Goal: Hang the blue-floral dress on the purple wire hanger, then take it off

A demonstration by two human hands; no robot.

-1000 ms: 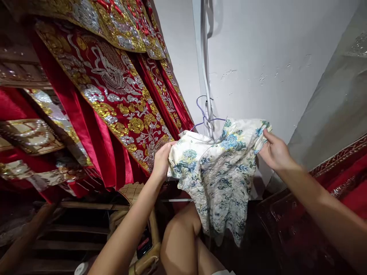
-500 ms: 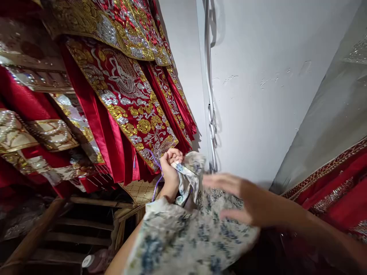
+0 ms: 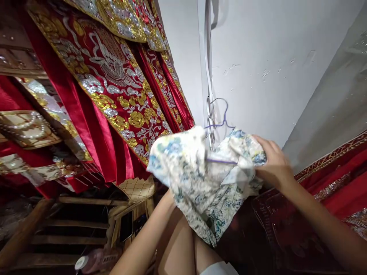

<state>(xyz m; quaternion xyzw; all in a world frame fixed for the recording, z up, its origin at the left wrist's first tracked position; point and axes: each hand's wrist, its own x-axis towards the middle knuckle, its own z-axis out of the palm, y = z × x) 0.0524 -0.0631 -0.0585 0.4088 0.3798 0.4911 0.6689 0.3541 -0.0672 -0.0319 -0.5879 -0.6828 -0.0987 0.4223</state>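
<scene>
A white shirt with a blue and green floral print [image 3: 197, 168] hangs before me on a thin purple wire hanger [image 3: 225, 121], whose hook sticks up above the collar. The hanger's lower bar shows through the neck opening. My right hand [image 3: 272, 162] grips the shirt's right shoulder, thumb and fingers closed about the cloth. My left forearm [image 3: 155, 217] runs up under the left side of the shirt; the cloth covers the left hand, so its fingers are hidden.
Red garments with gold and silver embroidery [image 3: 123, 99] hang at the left. A wooden rack [image 3: 77, 221], a bottle with a white cap [image 3: 91, 261] and a quilted gold seat [image 3: 137, 189] are lower left. White wall [image 3: 258, 76] stands ahead; more red cloth [image 3: 338, 191] hangs right.
The shirt has risen and spread open on the hanger, which now stands upright in its neck. My right hand has moved from reaching across to gripping the right shoulder; my left hand has gone behind cloth.
</scene>
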